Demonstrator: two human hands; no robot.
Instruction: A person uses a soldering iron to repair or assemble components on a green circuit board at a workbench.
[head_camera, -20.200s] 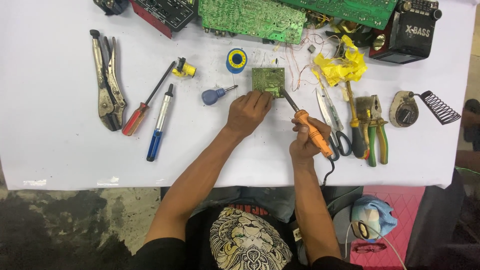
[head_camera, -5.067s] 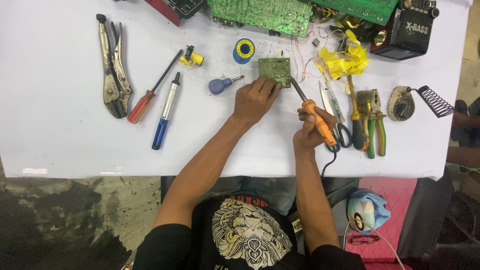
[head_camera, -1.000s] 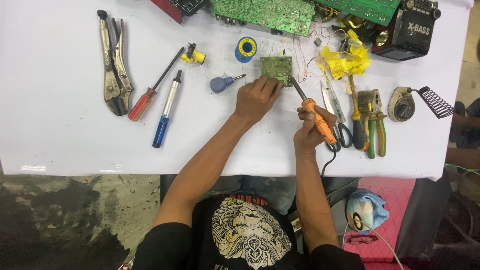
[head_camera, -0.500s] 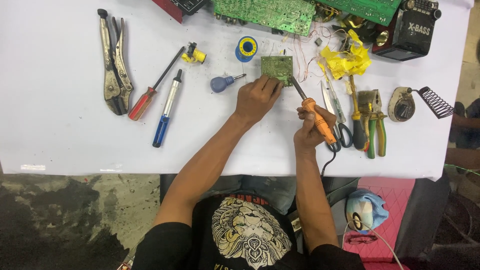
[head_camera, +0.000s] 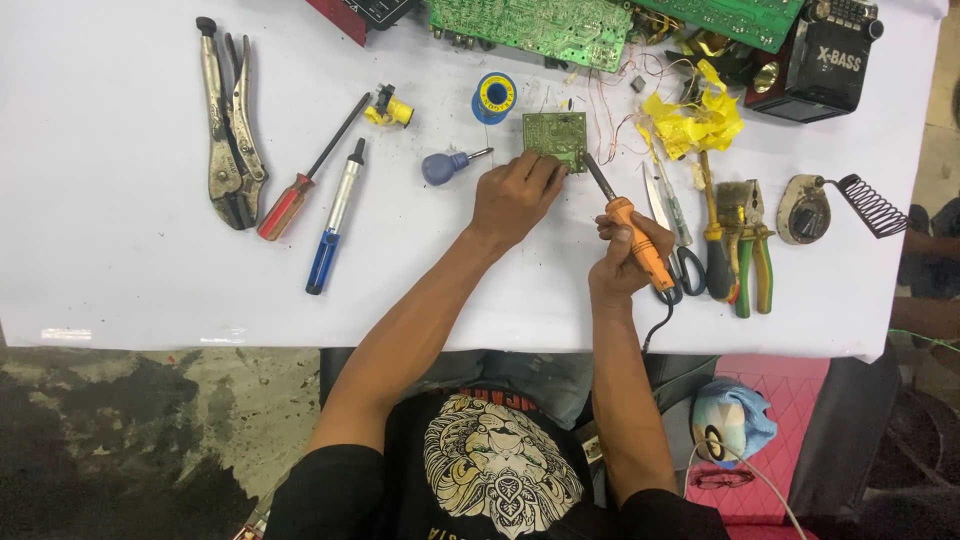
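Note:
A small green circuit board (head_camera: 556, 136) lies on the white table (head_camera: 120, 280). My left hand (head_camera: 512, 198) rests just below it, fingertips pressing on its near edge. My right hand (head_camera: 626, 262) grips an orange-handled soldering iron (head_camera: 634, 238), whose dark tip (head_camera: 590, 168) touches the board's right edge. The iron's black cord drops off the table's front edge. A blue spool of solder (head_camera: 493, 96) stands just left of the board.
Left of my hands lie locking pliers (head_camera: 228, 130), a red screwdriver (head_camera: 300, 170), a blue-handled tool (head_camera: 334, 220) and a stubby blue screwdriver (head_camera: 446, 165). Scissors (head_camera: 676, 232), pliers (head_camera: 752, 240), a coil iron stand (head_camera: 830, 200), yellow tape (head_camera: 694, 122), large green boards (head_camera: 530, 22) and a radio (head_camera: 824, 62) crowd the right and back.
Hardly anything differs over the last second: both hands stay at the small board with the iron tip against it. Since twenty seconds ago the view has shifted slightly.

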